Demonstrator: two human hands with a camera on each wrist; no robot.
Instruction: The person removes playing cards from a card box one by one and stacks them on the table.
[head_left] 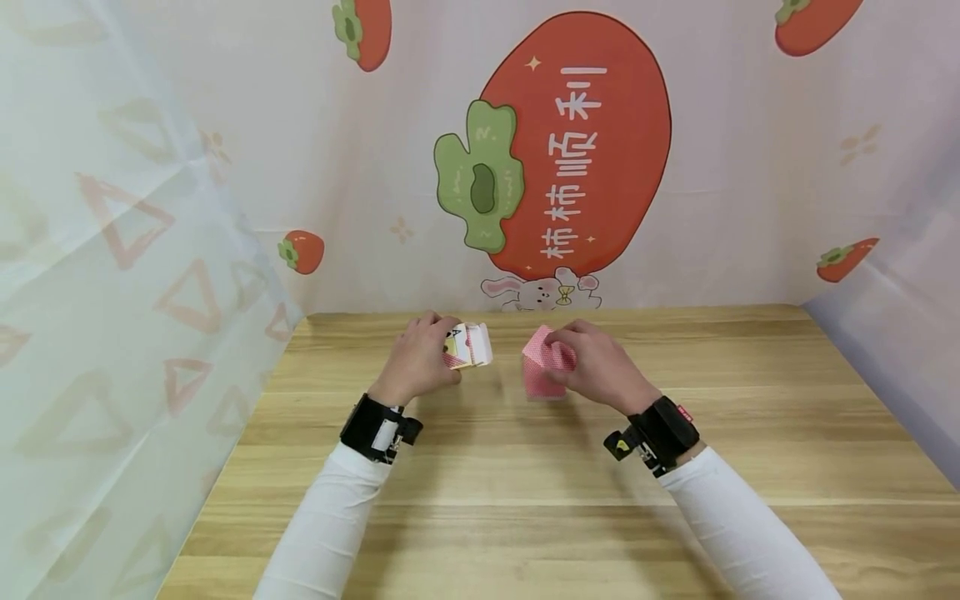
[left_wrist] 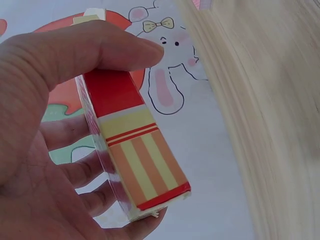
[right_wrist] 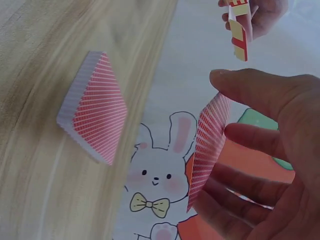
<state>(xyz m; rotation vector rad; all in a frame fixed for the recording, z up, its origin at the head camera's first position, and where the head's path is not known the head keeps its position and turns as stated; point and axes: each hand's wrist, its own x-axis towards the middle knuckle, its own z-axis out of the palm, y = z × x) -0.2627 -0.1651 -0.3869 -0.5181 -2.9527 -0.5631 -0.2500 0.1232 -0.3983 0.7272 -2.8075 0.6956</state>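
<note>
My left hand point(head_left: 420, 358) grips a card box point(head_left: 467, 346) by its sides, lifted over the table. The box's white end flap stands open toward the right; its red, yellow and striped narrow side point(left_wrist: 135, 145) shows in the left wrist view. My right hand point(head_left: 606, 367) pinches a thin packet of red-backed playing cards point(right_wrist: 207, 145) between thumb and fingers. Apart from that packet, a thicker stack of playing cards point(right_wrist: 100, 110) lies back up on the table; in the head view the lifted cards partly cover it. How many cards are held cannot be told.
The wood-grain table point(head_left: 495, 517) reaches back to a hanging cloth point(head_left: 720, 167) printed with persimmons and a rabbit. Another cloth point(head_left: 90, 333) hangs along the left side. Each wrist wears a black strap with a small camera.
</note>
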